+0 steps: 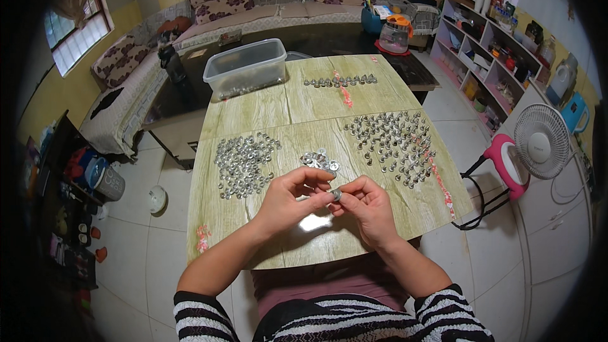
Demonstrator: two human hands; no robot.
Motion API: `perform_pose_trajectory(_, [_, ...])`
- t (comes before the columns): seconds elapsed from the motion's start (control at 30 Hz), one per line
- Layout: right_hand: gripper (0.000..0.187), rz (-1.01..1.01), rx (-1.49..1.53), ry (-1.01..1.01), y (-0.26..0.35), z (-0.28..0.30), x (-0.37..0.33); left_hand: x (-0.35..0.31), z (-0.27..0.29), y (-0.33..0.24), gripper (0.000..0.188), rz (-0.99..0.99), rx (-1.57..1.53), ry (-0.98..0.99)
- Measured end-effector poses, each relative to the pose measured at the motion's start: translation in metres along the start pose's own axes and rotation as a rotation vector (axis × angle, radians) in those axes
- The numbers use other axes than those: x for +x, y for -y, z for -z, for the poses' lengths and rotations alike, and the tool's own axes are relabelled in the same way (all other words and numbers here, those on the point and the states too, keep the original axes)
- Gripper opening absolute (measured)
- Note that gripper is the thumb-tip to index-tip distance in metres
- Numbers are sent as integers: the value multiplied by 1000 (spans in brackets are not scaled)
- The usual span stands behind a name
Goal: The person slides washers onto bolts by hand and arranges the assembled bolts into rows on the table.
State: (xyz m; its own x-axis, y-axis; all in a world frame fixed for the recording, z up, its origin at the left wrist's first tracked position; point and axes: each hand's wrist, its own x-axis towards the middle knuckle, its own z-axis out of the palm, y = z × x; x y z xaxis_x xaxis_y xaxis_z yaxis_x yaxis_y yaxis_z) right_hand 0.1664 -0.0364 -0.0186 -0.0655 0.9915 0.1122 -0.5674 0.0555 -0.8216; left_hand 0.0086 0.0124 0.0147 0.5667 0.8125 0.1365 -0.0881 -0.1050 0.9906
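Between my two hands, over the near middle of the table, is a small round grey metal part [336, 195]. My right hand [372, 212] pinches it between thumb and fingers. My left hand [288, 197] has its thumb tip against it, fingers curled above; its exact kind is too small to tell. Just beyond my hands lies a small heap of flat metal washers [320, 160]. Many silvery nut-like pieces [244, 164] are spread left of my hands. To the right stand many small bolt-like metal pieces [392, 142], stems up. Similar pieces form a row [340, 80] at the far side.
A clear plastic tub [246, 66] with metal pieces in it stands at the table's far left corner. The wood-patterned table [285, 240] has red-marked worn patches. A fan [541, 139] and pink-backed chair [508, 166] are at the right; a dark table [190, 104] lies beyond.
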Motion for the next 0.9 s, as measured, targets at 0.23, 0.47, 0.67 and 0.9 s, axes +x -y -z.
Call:
perform_pose_trajectory(0.23, [9, -4, -47, 4, -2, 1, -2, -2, -3, 4, 17, -223, 141, 8])
perform_pose_trajectory(0.47, [10, -10, -30, 7, -2, 2, -2, -2, -8, 6, 17, -265, 64, -1])
perform_pose_trajectory(0.67, [10, -26, 3, 14, -4, 2, -2, -1, -7, 4, 17, -200, 70, 34])
perform_pose_trajectory(0.9, [10, -29, 4, 10, -4, 3, -2, -2, -5, 8, 20, -270, 63, 52])
